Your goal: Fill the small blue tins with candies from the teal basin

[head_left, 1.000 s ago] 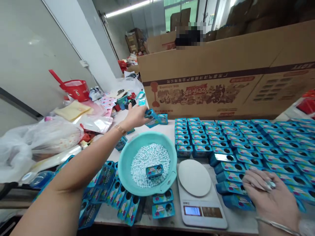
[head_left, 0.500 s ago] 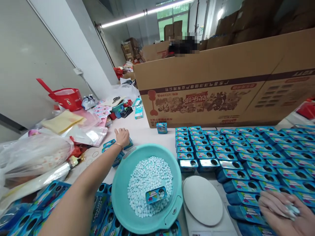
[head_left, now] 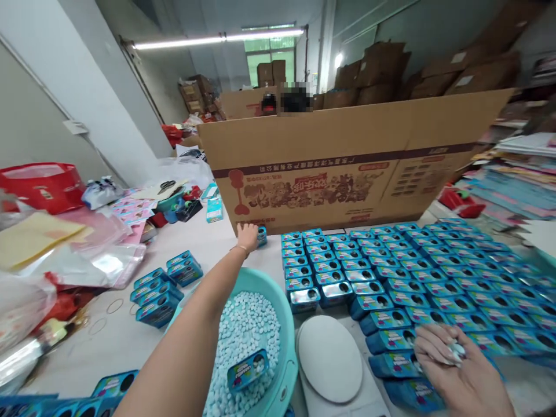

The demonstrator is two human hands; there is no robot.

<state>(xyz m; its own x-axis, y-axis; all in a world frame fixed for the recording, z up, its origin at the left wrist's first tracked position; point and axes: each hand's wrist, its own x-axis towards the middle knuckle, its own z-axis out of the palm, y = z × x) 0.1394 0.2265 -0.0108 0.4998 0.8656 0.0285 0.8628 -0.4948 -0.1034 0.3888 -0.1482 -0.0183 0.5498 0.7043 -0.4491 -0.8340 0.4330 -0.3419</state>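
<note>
A lone tin (head_left: 261, 235) at 12 o'clock of the basin (head_left: 284, 324) is grasped by the left hand (head_left: 247, 236), for retrieval; tablets (head_left: 457, 350) are cupped in the half-closed right hand (head_left: 456, 370).

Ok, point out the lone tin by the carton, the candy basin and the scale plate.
lone tin (head_left: 261, 236), head view, its side.
candy basin (head_left: 284, 324), head view, right rim.
scale plate (head_left: 330, 359), head view, plate centre.

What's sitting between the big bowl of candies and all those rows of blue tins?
In the head view, a white scale with a round plate sits between the teal bowl and the rows of blue tins.
</note>
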